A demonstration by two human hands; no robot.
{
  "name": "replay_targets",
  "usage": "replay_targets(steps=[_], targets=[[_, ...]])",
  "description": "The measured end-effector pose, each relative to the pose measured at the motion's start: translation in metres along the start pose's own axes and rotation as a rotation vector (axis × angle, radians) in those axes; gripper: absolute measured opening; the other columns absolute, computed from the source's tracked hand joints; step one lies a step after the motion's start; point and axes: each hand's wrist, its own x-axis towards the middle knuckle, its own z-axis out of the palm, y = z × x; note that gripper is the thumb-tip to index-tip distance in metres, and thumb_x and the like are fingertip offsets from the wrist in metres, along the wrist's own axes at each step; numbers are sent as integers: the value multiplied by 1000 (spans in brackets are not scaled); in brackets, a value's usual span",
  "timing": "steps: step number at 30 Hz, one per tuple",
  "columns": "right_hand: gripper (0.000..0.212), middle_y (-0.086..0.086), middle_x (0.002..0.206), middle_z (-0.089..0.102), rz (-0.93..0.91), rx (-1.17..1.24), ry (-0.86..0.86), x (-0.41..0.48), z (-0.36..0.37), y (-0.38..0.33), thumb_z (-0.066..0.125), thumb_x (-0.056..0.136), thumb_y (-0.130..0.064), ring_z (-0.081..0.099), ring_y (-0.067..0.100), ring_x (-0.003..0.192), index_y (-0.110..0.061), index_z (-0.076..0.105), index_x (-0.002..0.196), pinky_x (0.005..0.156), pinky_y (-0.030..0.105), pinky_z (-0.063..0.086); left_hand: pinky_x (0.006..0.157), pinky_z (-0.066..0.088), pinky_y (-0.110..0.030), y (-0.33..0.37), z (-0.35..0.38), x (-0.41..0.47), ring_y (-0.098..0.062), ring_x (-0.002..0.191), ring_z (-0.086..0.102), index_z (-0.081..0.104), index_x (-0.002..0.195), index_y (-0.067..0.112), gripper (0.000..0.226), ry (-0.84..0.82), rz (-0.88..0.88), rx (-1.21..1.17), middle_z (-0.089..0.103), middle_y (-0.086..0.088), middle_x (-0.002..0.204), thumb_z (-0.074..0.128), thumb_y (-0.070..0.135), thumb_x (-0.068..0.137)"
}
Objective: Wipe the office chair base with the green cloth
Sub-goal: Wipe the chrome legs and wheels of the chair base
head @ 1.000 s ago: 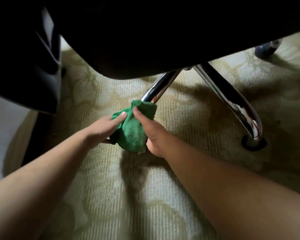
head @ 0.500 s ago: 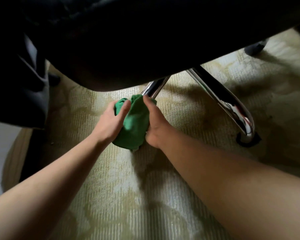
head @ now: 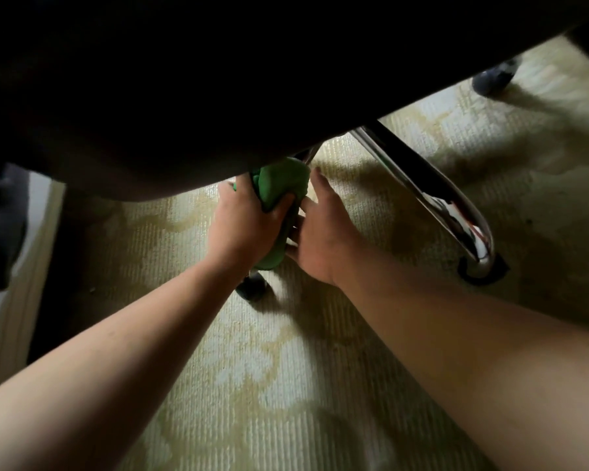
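Your two bare forearms reach forward over the patterned carpet (head: 238, 385). Just past the left wrist, a dark caster (head: 252, 287) sits on the carpet. Your left hand (head: 247, 226) grips the cloth (head: 279, 185), thumb curled over its top and fingers hidden beneath. Your right hand (head: 323, 232) meets the cloth from the other side, fingers bent against it with their tips out of sight and the thumb lifted free. The cloth is bunched around a chrome leg (head: 309, 157), which shows only briefly above it. To the right, a second leg (head: 419, 180) slopes down to a second caster (head: 483, 271). The dark seat (head: 218, 79) overhangs everything; a third caster (head: 493, 78) stands beyond.
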Motion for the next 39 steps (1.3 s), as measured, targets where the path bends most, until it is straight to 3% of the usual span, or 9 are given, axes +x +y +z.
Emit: replay_targets(steps=[6,10,13,19,24,27,31,34,39], targets=[[49,2,143,59,-71,-26,-30,-5,-17,-24,32,103,-65,57,22,128,-38,59,133,97,44,50,90,59,-55,29,6,26,-35,113,63,47,142,23,63,-12,19,25,54,-9,122,63,61,95],[53,0,143,61,-95,-21,-30,-8,-28,-38,34,104,-62,61,19,121,-36,53,146,78,37,55,88,57,-50,59,8,39,-32,104,64,56,135,17,56,-38,6,54,46,1,98,61,60,99],[54,-1,144,60,-81,-6,-26,-9,-35,-47,37,102,-64,63,22,120,-37,52,147,78,36,54,83,52,-42,77,11,49,-24,92,56,57,131,15,57,-78,-21,72,38,7,81,59,62,99],[55,-4,145,59,-72,-21,4,-6,-37,-55,36,103,-62,60,20,118,-33,51,148,74,37,48,84,50,-40,85,10,59,-23,91,53,57,130,16,52,-140,-29,85,38,8,79,58,60,101],[51,1,133,67,-96,-34,42,-3,-30,-50,46,101,-60,66,26,116,-31,57,142,82,42,57,93,57,-46,73,8,58,-27,95,62,57,133,15,51,-159,0,33,48,4,82,60,56,102],[48,6,126,69,-99,-34,35,-3,-26,-45,48,102,-56,68,28,112,-28,56,141,93,45,57,92,58,-47,61,6,55,-31,102,67,57,134,14,50,-162,29,-8,64,-5,102,62,52,101],[50,13,121,69,-61,-79,-12,-2,-20,-33,48,101,-56,69,30,111,-27,55,140,97,45,54,90,58,-47,40,1,48,-33,103,69,57,135,15,50,-168,28,-66,70,-14,116,63,51,101],[51,16,122,69,-12,-137,-31,0,-13,-21,49,100,-59,68,31,114,-24,56,137,105,48,50,84,57,-40,20,-2,39,-31,101,69,53,137,15,54,-169,35,-122,71,-12,117,65,51,99],[36,13,114,68,46,-166,-80,0,3,2,48,102,-57,64,33,118,-25,63,105,110,52,47,74,56,-26,-15,-11,15,-14,94,70,47,141,20,60,-190,15,-233,70,3,111,68,53,96]])
